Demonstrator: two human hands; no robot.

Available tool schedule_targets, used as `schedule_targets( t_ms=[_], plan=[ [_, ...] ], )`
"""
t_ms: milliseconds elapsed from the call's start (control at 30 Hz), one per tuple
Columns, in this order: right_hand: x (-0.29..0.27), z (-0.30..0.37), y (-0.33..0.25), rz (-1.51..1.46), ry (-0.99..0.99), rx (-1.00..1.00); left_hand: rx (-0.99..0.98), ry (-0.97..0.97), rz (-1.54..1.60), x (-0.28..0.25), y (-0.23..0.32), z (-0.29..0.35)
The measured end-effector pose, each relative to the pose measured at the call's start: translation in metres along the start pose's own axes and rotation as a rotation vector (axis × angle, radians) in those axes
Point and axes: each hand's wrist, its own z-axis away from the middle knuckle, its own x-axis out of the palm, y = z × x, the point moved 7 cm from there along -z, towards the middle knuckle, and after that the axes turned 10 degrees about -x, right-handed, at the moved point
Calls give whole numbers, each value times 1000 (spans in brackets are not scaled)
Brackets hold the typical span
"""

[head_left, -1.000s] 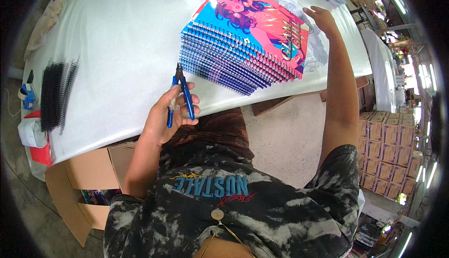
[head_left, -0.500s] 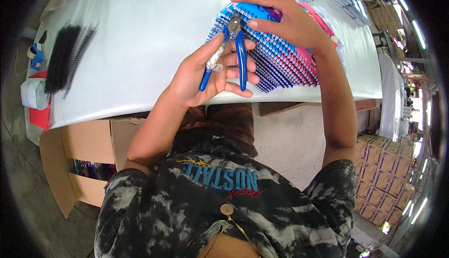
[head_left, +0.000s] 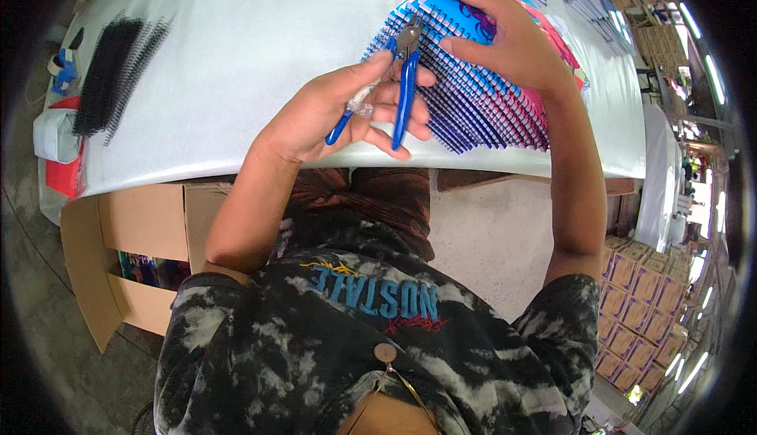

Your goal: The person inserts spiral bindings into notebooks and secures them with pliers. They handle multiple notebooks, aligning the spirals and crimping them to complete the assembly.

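My left hand (head_left: 311, 116) holds a pair of small wire cutters (head_left: 407, 96) with blue handles, its fingers loosely round them. The handles are spread, and a whitish wrapping sits round the left one. The grey cutter head lies over the coil ends at the upper left of an overlapping row of spiral notebooks (head_left: 481, 92) with blue and pink covers; whether the jaws touch a coil I cannot tell. On the covers my right hand (head_left: 516, 45) lies with thumb and fingers apart, a ring on one finger.
Black plastic coils (head_left: 110, 80) lie on the white-covered table (head_left: 236, 65) at left, near a tape dispenser (head_left: 63, 72). More notebooks (head_left: 587, 1) are stacked at far right. An open carton (head_left: 146, 222) stands below the table's left front edge. Cartons (head_left: 643, 301) are piled at lower right.
The whole view has shifted slightly. The cutters have tilted a little, their handle ends swinging left, and their head sits slightly nearer me along the coils. My right hand stays on the covers.
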Motion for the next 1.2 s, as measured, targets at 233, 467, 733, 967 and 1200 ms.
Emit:
schedule_targets(
  t_ms=[233,467,733,967,1200],
  plan=[
    [2,-6,-6,29,6,-24,42,56,60,-14,-8,-10],
    [2,-4,-14,119,-86,68,0,213,-126,-12,-8,1],
    [7,-5,-8,99,-85,-104,-18,143,25,-21,-12,1],
    [9,-11,-17,219,-206,111,10,129,-60,-25,-19,-1],
    [10,-15,-18,103,-183,117,6,-1,67,-29,-21,-8]
  ],
)
